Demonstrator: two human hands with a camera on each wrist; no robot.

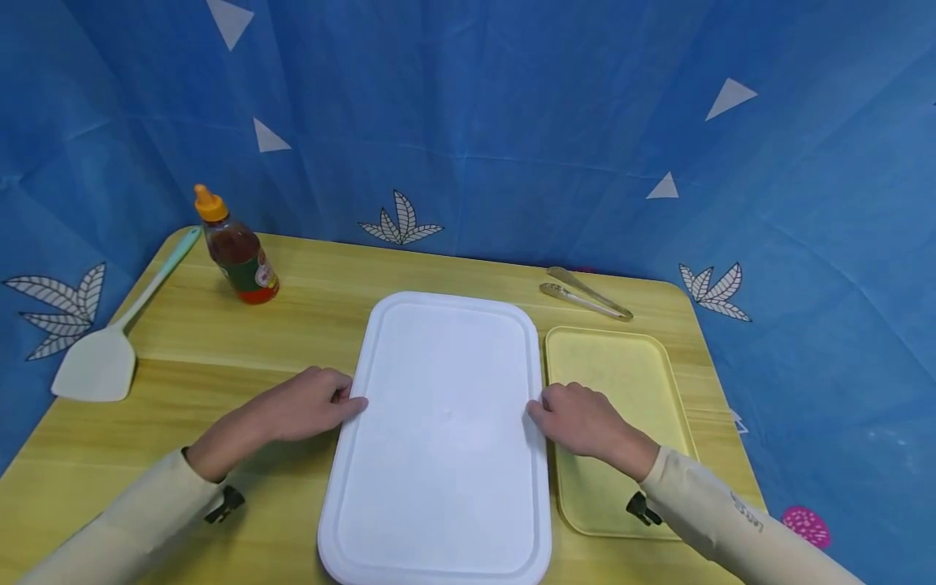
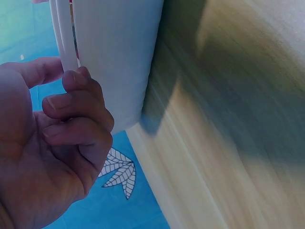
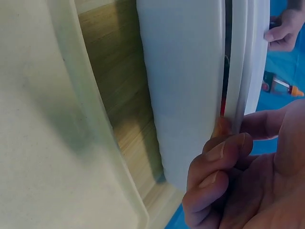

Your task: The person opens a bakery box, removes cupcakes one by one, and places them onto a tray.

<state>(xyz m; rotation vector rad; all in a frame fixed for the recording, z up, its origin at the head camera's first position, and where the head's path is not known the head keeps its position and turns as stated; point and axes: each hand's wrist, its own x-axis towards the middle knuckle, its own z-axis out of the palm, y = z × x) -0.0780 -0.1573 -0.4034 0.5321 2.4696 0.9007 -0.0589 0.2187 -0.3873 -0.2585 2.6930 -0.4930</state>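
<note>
A white rectangular lid (image 1: 446,439) with rounded corners lies over a white box (image 2: 114,57) on the table. My left hand (image 1: 318,402) pinches the lid's left edge between thumb and curled fingers. At the opposite edge, my right hand (image 1: 581,418) pinches the rim in the same way. Both wrist views show a narrow gap between lid and box wall (image 3: 186,71), with a bit of red visible in it. What the box holds is hidden by the lid.
Right of the box is a yellow tray (image 1: 610,487), with metal tongs (image 1: 588,296) behind it. A sauce bottle (image 1: 244,260) with an orange cap stands at the back left. Beside it, a spatula (image 1: 98,366) lies along the table's left edge. A blue patterned cloth (image 1: 468,122) hangs behind.
</note>
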